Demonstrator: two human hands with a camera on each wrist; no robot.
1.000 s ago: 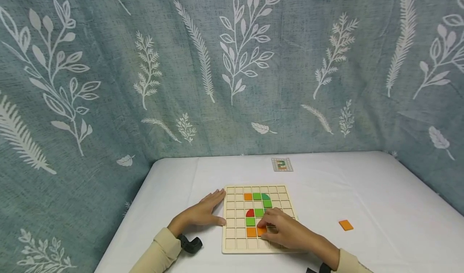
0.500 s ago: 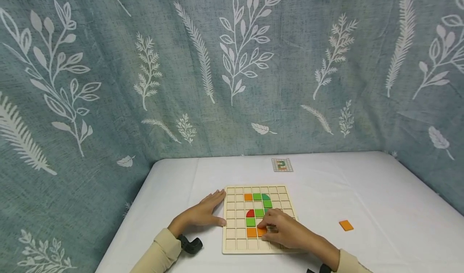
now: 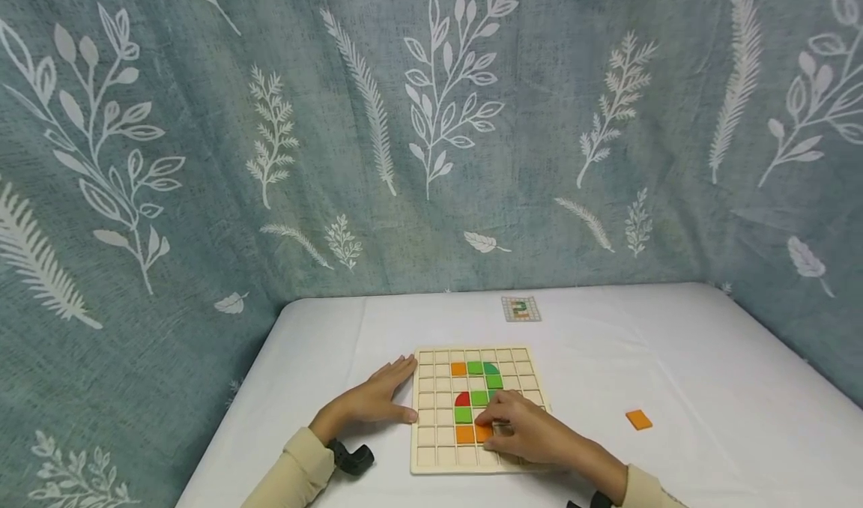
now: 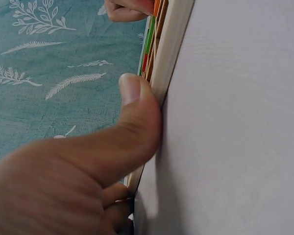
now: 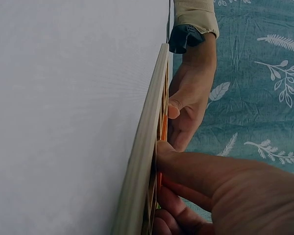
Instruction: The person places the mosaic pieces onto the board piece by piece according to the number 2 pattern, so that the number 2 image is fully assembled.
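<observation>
A pale wooden grid board [image 3: 425,457] lies on the table with coloured tiles in a winding path. My left hand [image 3: 377,398] rests at its left edge, fingers extended; in the left wrist view the thumb [image 4: 132,100] presses the board's side. Over the lower part of the board, my right hand [image 3: 533,429] pinches an orange square tile [image 3: 483,434] between thumb and index finger. Directly left of that tile sits another orange tile [image 3: 464,434], with a green square [image 3: 462,416] and a red quarter-round [image 3: 461,400] above. The right hand hides some cells behind it.
One loose orange tile [image 3: 638,419] lies on the white cloth, right of the board. Behind the board is a small pattern card [image 3: 521,309] with a winding coloured figure. A leaf-patterned curtain [image 3: 303,156] hangs at the table's back and sides.
The head view has shifted slightly. Both hands and the tiles keep their places on the board.
</observation>
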